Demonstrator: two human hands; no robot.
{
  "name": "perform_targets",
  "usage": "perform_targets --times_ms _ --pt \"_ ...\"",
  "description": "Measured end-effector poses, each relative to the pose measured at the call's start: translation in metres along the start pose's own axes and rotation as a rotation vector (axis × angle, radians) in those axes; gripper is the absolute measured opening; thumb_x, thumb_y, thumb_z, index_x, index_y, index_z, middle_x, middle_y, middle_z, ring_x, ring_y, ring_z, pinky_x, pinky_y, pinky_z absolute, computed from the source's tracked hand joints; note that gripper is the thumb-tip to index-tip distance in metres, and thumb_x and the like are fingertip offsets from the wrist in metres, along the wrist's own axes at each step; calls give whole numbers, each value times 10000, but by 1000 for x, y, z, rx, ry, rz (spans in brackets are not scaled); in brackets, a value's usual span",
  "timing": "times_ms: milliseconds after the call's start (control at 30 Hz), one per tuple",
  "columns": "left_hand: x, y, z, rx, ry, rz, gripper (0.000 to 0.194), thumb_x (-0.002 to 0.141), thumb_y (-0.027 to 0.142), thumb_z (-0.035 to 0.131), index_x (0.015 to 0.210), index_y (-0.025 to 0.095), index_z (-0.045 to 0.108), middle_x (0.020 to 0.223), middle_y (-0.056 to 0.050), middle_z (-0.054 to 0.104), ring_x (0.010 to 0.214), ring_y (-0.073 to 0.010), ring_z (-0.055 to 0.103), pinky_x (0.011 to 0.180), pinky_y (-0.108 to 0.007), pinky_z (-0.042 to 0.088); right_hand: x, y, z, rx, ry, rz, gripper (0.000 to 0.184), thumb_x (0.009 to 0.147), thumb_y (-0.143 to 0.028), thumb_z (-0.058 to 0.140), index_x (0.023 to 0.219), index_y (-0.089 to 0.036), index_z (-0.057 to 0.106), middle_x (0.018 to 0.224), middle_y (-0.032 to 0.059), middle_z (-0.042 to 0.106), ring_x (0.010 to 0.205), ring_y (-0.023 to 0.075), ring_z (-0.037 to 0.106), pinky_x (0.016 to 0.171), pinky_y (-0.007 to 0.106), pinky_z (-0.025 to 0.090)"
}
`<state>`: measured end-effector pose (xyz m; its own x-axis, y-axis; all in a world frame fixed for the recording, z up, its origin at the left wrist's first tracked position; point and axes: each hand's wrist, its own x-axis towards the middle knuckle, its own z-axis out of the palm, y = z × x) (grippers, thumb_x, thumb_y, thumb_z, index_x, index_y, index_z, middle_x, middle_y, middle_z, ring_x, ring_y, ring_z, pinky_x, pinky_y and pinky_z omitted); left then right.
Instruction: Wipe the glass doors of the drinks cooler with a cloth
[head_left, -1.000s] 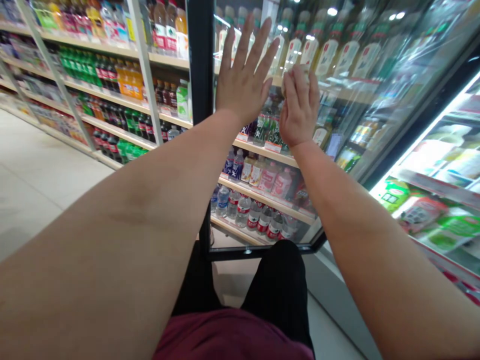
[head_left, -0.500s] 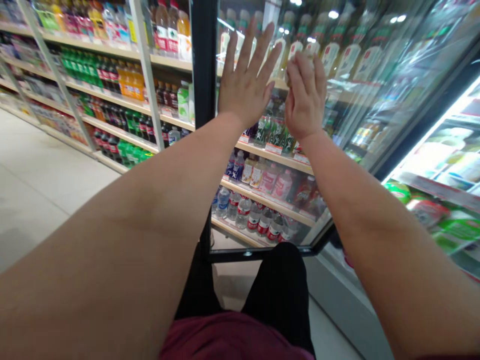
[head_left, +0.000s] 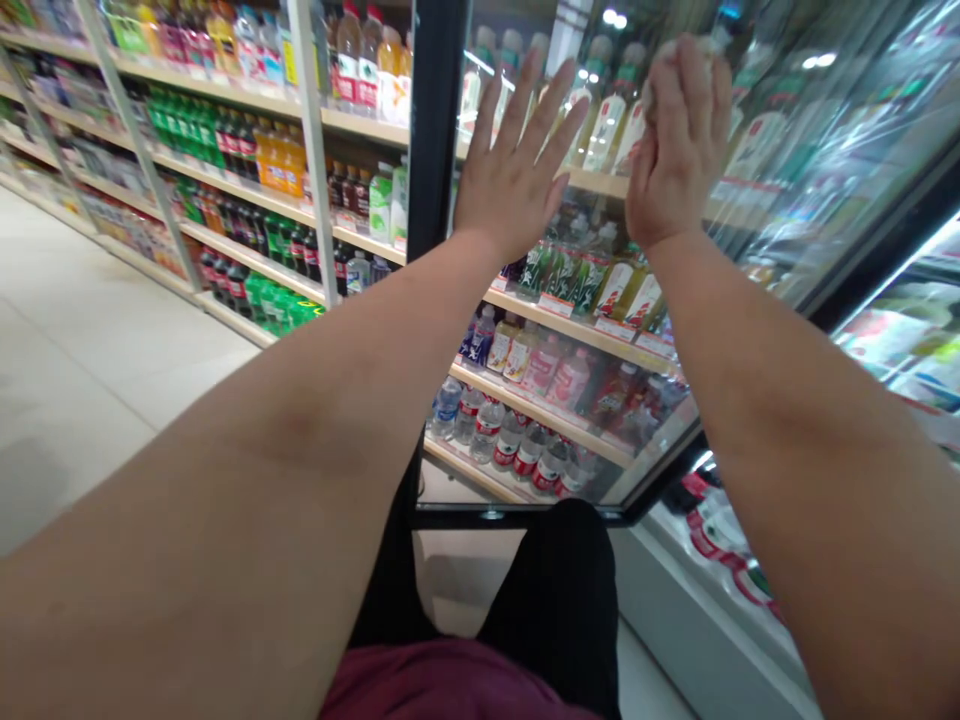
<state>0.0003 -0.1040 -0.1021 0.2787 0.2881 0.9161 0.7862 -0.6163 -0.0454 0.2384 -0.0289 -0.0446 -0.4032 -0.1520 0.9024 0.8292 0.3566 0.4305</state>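
Note:
My left hand [head_left: 517, 165] lies flat on the glass door [head_left: 780, 190] of a drinks fridge, fingers spread wide and holding nothing. To its right and higher up, my right hand [head_left: 679, 140] presses against the same glass with its fingers together, closed over a pale wad [head_left: 649, 82] that shows only at the fingertips; I cannot tell what it is. The door stands swung out towards me, and its black frame [head_left: 435, 120] runs upright just left of my left hand. Behind the glass are rows of bottles [head_left: 525, 350] on shelves.
Open shelves of bottled drinks [head_left: 225, 160] run along the left, beside a pale tiled floor [head_left: 82, 350]. A lit chiller with packaged goods [head_left: 900, 330] stands at the right. My dark trousers [head_left: 555, 590] and maroon shirt [head_left: 450, 685] fill the bottom centre.
My right hand has slid up and to the right across the glass with the pale wad. My left hand has stayed flat in about the same spot on the door.

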Motion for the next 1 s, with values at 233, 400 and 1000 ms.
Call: perform_targets --times_ms 233,400,1000 --pt "1 1 -1 54 -37 4 1038 694 561 431 1699 522 172 1545 423 18 1583 -127 -198 1379 -534 -59 -4 23 18 0 145 452 599 1091 -347 212 1523 -50 502 1650 202 421 1573 280 235 1331 564 51" --pt "1 1 0 12 -84 -44 1023 720 577 427 1701 525 144 1593 411 59 1538 -66 -290 1378 -547 -17 -9 -11 -15 152 -263 19 578 1034 -398 350 1580 -268 492 1709 -34 392 1647 202 137 1360 538 84" --pt "0 -10 8 -4 -69 -27 972 788 576 507 1697 525 166 1654 336 163 1609 -161 -197 1380 -591 26 -43 -54 -3 -11 -78 321 638 1027 -289 242 1612 -252 493 1688 25 423 1654 260 197 1355 591 215"
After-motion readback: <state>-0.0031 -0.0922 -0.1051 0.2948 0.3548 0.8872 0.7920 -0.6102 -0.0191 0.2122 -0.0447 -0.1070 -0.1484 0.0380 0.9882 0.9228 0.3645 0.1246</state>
